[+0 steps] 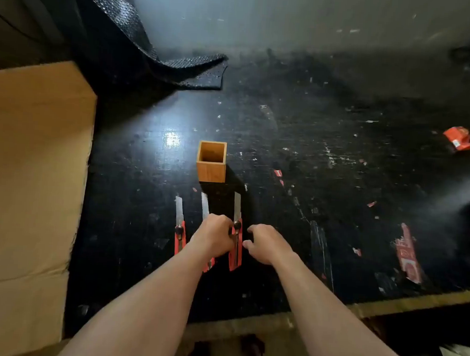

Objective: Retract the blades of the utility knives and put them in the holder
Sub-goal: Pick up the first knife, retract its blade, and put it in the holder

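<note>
Three red utility knives lie side by side on the black table (313,144), blades out and pointing away from me. The left knife (180,236) lies untouched. My left hand (213,238) covers most of the middle knife (205,207), and its fingertips pinch the black slider knob of the right knife (236,249). My right hand (267,244) rests just right of that knife, fingers curled and apart, holding nothing. The empty square wooden holder (210,173) stands upright just beyond the blade tips.
A large cardboard box (30,171) borders the table's left side. A black mesh mat (164,60) drapes at the back left. A red carton scrap (460,138) and a red paper strip (408,254) lie to the right. The table's front edge (413,301) is near me.
</note>
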Tool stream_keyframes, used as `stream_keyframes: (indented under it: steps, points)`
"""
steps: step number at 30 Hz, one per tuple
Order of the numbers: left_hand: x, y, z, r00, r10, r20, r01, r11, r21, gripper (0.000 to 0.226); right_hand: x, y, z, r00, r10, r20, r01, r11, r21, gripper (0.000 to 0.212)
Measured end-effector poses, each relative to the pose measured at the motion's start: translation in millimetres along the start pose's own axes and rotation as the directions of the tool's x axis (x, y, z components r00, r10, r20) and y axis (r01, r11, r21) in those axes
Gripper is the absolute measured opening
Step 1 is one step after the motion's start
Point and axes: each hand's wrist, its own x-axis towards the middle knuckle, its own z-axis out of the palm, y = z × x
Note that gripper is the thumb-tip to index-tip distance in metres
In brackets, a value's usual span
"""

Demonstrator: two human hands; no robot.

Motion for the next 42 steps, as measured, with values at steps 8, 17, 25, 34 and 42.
stream_keyframes:
  steps: [8,17,25,34,42]
  points:
    - [7.9,9.8,29.8,0.964,-0.234,-0.127,0.198,0.949,-0.245,0.008,10.5,9.5,21.9,0.999,0.021,-0.045,-0.012,0.982,0.189,0.036]
    - [7.0,21.1,35.1,0.900,-0.389,-0.197,0.234,0.812,-0.535,0.033,8.3,21.0,12.5,0.988,0.123,-0.089,-0.045,0.796,0.603,0.026]
    - [8.1,32.1,-18.1,0.926,-0.295,-0.237,0.058,0.730,-0.681,0.029,0.1,-3.0,-40.1,0.982,-0.004,-0.190,0.146,0.661,0.737,0.024]
    - [-8.9,41.6,-125.2,0.970,-0.132,-0.202,-0.114,0.486,-0.866,0.031,-13.4,-64.4,-115.5,0.929,-0.202,-0.310,0.369,0.558,0.743,0.021]
    - [-32.1,54.9,-195.6,0.940,-0.059,-0.335,-0.277,0.437,-0.856,0.041,-18.7,-122.5,-171.9,0.742,-0.394,-0.542,0.652,0.612,0.447,0.044]
